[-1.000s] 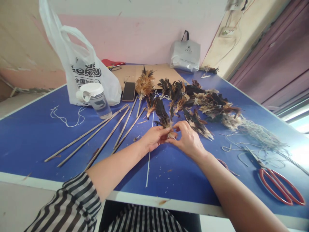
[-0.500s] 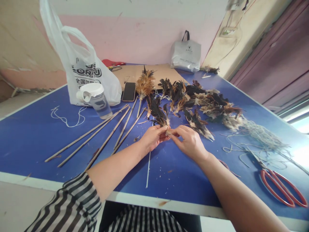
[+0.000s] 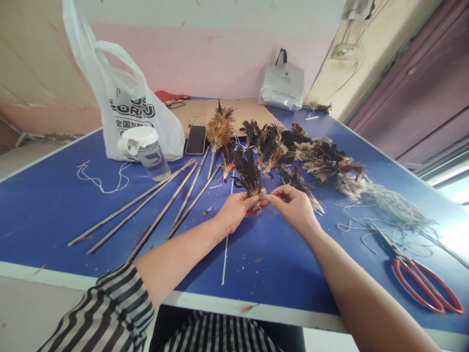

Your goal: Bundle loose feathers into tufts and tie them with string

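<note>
A bunch of dark feathers stands tips-up in my left hand, pinched at its pale quill end between thumb and fingers. My right hand meets it from the right, thumb and forefinger closed at the same pale base; what exactly these fingertips grip is too small to make out. Just behind lie more bunches of black and brown feathers and a pale-and-dark pile. A golden-brown feather bunch sits at the end of a thin stick.
Several thin sticks lie to the left. Behind them are a water bottle, a white plastic bag and a phone. Red-handled scissors and tangled string lie right. A silver bag stands at the back.
The feather bunch has turned more upright and shifted slightly right in my left hand. My right hand has moved a little to the right, its fingertips still at the base.
</note>
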Action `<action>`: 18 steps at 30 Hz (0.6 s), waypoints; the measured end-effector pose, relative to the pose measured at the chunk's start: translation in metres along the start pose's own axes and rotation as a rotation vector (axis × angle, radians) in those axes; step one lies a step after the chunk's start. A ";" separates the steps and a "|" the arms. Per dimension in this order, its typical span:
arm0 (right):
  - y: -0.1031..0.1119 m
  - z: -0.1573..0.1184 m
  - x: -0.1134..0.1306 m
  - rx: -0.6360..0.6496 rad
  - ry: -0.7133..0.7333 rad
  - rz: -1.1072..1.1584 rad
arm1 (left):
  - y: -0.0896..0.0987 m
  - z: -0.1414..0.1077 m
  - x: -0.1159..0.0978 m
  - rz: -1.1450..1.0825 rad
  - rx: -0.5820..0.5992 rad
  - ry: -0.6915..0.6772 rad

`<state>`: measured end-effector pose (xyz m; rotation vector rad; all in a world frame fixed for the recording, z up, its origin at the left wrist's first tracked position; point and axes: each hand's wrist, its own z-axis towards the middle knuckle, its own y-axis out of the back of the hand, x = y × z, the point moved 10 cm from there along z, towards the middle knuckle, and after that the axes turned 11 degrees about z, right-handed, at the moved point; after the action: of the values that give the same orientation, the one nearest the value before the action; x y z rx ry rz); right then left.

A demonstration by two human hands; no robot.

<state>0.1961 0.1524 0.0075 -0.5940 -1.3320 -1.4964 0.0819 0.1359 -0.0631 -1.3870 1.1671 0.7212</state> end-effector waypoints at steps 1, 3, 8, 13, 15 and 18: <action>0.001 0.001 -0.006 -0.007 -0.060 0.053 | -0.001 0.000 -0.001 0.030 0.001 -0.005; -0.003 0.002 -0.018 0.026 -0.162 0.142 | -0.002 -0.001 -0.002 0.098 0.000 -0.021; -0.023 -0.001 -0.048 0.126 -0.341 0.398 | -0.003 -0.001 -0.002 0.181 -0.011 -0.032; -0.025 -0.001 -0.057 0.093 -0.388 0.494 | 0.004 0.002 0.006 0.067 -0.038 0.049; -0.021 0.000 -0.056 0.066 -0.378 0.462 | 0.008 0.004 0.010 0.011 -0.046 0.095; -0.011 0.004 -0.055 0.001 -0.307 0.286 | 0.011 0.005 0.013 -0.051 -0.061 0.141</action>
<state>0.2057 0.1739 -0.0433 -1.0004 -1.4082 -1.2041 0.0768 0.1391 -0.0796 -1.5333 1.2239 0.6354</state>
